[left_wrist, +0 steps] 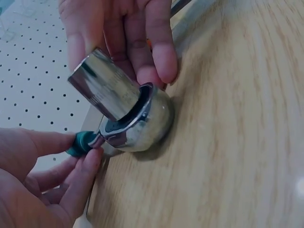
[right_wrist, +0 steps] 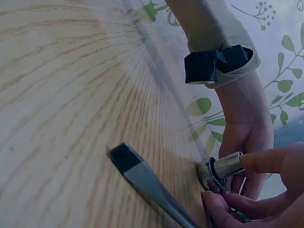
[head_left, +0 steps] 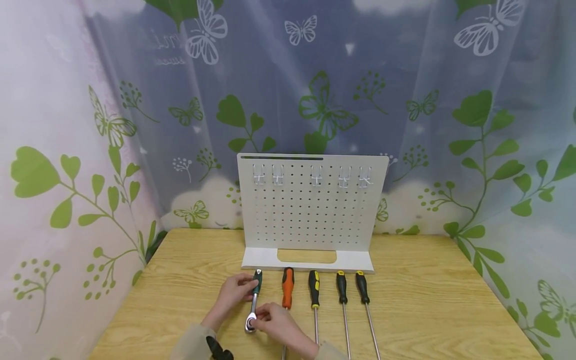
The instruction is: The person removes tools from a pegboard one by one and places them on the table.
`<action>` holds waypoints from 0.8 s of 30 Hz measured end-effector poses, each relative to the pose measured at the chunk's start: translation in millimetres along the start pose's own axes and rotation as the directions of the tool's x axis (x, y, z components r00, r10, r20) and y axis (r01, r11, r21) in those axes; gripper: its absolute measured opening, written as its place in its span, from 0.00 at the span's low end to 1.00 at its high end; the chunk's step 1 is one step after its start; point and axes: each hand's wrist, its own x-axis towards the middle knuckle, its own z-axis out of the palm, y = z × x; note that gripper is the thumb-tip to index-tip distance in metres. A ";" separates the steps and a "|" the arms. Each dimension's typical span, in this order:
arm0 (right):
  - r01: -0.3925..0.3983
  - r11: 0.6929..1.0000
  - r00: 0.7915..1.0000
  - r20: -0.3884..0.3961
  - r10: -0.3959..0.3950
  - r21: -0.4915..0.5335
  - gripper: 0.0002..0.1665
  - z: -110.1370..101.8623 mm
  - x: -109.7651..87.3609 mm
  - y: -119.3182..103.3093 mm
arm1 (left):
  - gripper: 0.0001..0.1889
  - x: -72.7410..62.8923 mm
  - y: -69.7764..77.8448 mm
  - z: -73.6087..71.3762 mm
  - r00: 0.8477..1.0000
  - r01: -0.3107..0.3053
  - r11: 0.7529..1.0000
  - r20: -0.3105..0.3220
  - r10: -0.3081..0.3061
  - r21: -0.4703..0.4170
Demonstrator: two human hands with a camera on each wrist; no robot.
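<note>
A ratchet wrench [head_left: 254, 303] with a green handle and a shiny round head lies nearly lengthwise in front of me on the wooden table. My left hand [head_left: 236, 291] pinches its green handle [left_wrist: 81, 143] between thumb and fingers. A silver socket [left_wrist: 105, 85] sticks up from the ratchet head [left_wrist: 151, 124]. At that head my right hand [head_left: 280, 324] has one digit against the socket's free end and others at the head's side, seen in the right wrist view. Just right of the wrench, an orange-handled screwdriver [head_left: 287, 290] passes under my right hand, which hides part of its shaft.
A white pegboard [head_left: 310, 215] with several clear hooks [head_left: 316, 176] stands at the back of the table [head_left: 427, 300]. To the right lie a black-and-yellow screwdriver [head_left: 314, 290] and two black-handled screwdrivers. A flat screwdriver tip [right_wrist: 137, 168] points outward near my right hand. Patterned curtains surround the table.
</note>
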 end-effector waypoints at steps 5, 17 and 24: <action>0.000 1.000 1.000 0.001 0.000 0.001 0.14 -1.7 -1.2 1.0 | 0.15 1.2 0.2 -0.8 1.000 -0.013 0.998 -0.027 0.015 0.063; 0.015 0.999 1.000 0.003 -0.016 0.040 0.13 -5.0 -4.1 6.7 | 0.13 0.9 3.8 -0.5 0.998 -0.028 0.981 -0.049 0.038 0.193; 0.040 0.993 0.999 0.006 -0.041 0.114 0.08 -7.3 -5.3 10.1 | 0.13 -0.1 7.7 1.4 0.996 -0.012 0.965 -0.083 0.035 0.262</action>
